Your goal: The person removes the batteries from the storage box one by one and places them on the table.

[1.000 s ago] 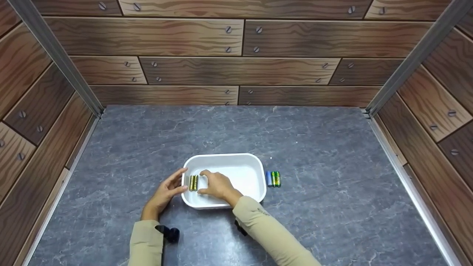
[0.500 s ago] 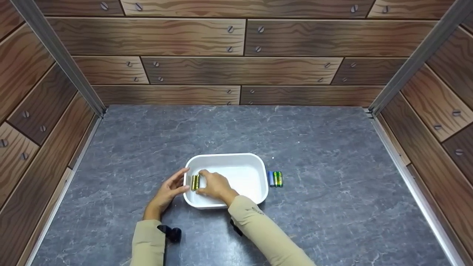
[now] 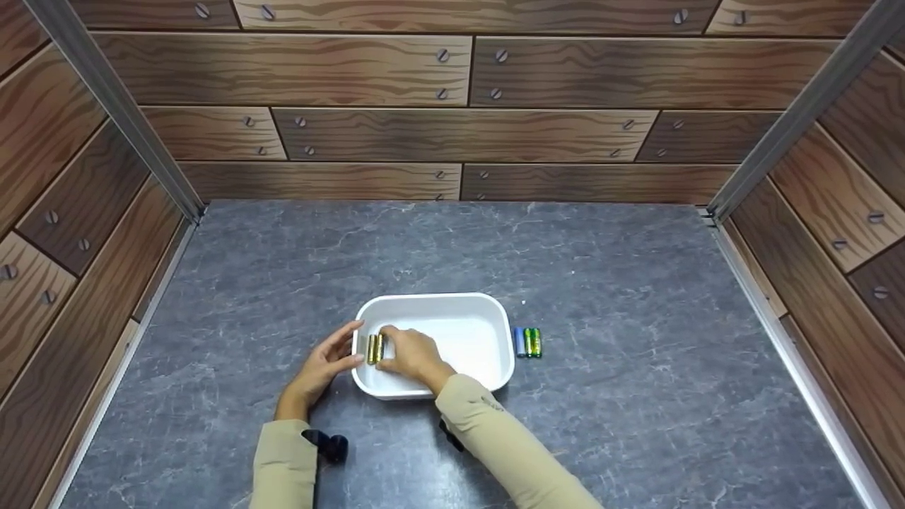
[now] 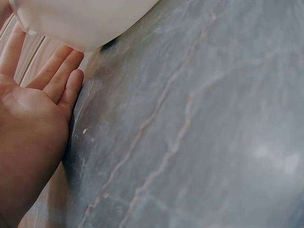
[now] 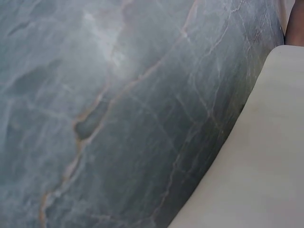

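The white tray sits near the front middle of the grey tabletop. Behind it and to either side the surface lies open up to the wood-patterned walls. Just right of the tray, three batteries lie together, narrowing that side.

- The left hand fills the lower left of the view, palm showing, fingers straight and close together.
- Its fingertips reach up to the curved white wall of the tray, which sits just beyond them; contact cannot be made out.
- Beside the hand, on its little-finger side, spreads the grey veined table.
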